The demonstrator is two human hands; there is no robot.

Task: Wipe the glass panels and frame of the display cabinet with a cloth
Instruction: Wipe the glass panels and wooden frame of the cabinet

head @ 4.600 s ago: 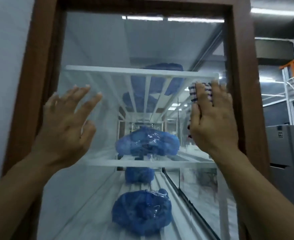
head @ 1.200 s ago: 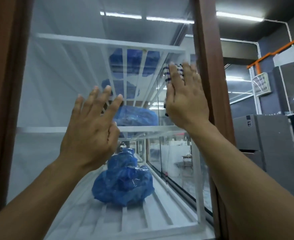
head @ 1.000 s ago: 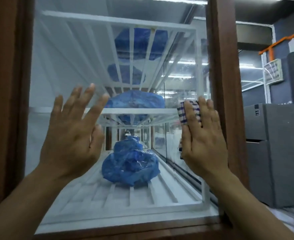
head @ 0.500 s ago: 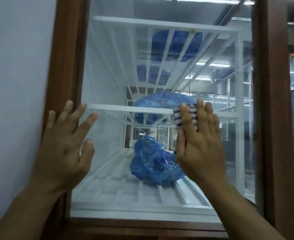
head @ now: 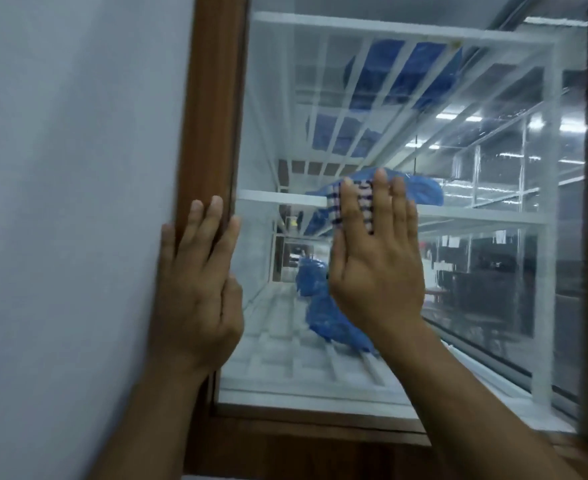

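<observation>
**A:** Entry 1: what change is noted?

**B:** The right hand (head: 375,271), with the cloth (head: 333,206), has been carried from the pane's 3 o'clock edge toward its 9 o'clock side. The left hand (head: 199,289) has been shifted off the glass onto the frame post (head: 213,133). The 3 o'clock strip is judged wiped, and the frame is judged not yet done.

**A:** Fingers?

**B:** Left fingers (head: 213,216) are straight and laid flat, with nothing held. Right fingers (head: 398,202) are straight, with the checked cloth pressed flat to the glass panel (head: 493,306) at mid-pane.

**A:** Entry 2: the cabinet's contents, near to far?

**B:** On the bottom shelf, at 6 o'clock, a blue bundle (head: 334,327) is partly hidden by the right hand. On the middle shelf (head: 278,199) a second bundle (head: 424,192) is recorded. On the top shelf, at 12 o'clock, a third bundle (head: 406,74) is seen from beneath.
</observation>
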